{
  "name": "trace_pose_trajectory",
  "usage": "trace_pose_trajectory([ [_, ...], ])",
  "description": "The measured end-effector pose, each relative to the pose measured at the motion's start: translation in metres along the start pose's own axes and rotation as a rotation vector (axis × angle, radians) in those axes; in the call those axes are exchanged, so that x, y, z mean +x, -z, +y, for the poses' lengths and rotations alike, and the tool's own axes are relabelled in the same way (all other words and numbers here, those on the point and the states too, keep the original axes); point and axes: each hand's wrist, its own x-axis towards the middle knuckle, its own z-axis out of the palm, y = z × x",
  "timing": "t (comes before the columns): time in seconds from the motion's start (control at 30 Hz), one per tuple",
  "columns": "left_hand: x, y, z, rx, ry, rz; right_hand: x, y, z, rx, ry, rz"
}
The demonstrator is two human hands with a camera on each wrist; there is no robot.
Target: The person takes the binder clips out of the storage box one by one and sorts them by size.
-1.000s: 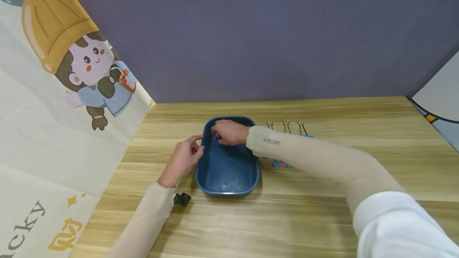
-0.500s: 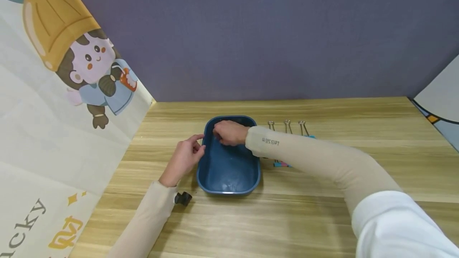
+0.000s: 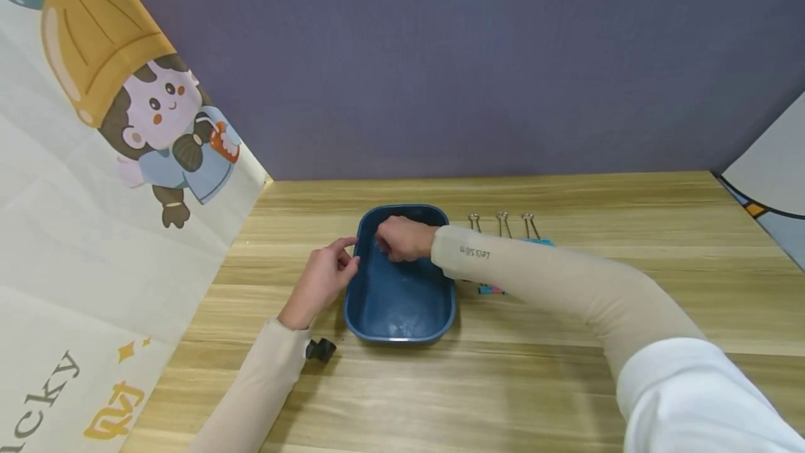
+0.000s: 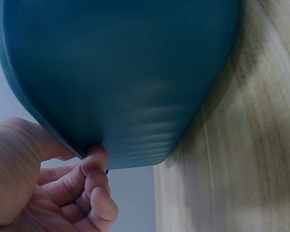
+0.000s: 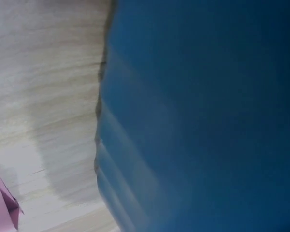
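A blue plastic basin (image 3: 399, 299) stands on the wooden table. My left hand (image 3: 319, 278) is at its left wall; in the left wrist view its thumb and forefinger pinch the rim (image 4: 31, 113). My right hand (image 3: 405, 238) reaches inside the basin near the far left, fingers curled downward. What those fingers hold, if anything, is hidden by the hand, and in the right wrist view the basin's outer wall (image 5: 198, 121) covers it. Right of the basin lie several binder clips (image 3: 534, 229) with silver handles, partly behind the right forearm.
A teal-and-pink clip (image 3: 492, 290) lies just below the right sleeve. In the right wrist view a pink folded piece (image 5: 2, 203) shows at the table's lower left. A black object (image 3: 321, 350) sits by the left cuff. A grey-purple panel (image 3: 453, 61) closes the back.
A second ago a small purple thing showed at my right fingertips; it is out of sight now. That hand has shifted slightly right and nearer. My left hand has stayed on the rim.
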Motion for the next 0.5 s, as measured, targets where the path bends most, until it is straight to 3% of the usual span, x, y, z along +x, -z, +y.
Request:
trace_pose_trajectory([
  [0.13,0.0,0.001,0.001,-0.009,0.015,-0.015,-0.003,0.001,0.003,0.006,0.034,0.0],
  [0.5,0.0,0.0,0.001,-0.024,0.028,-0.024,-0.033,0.021,0.004,-0.02,0.185,0.145],
])
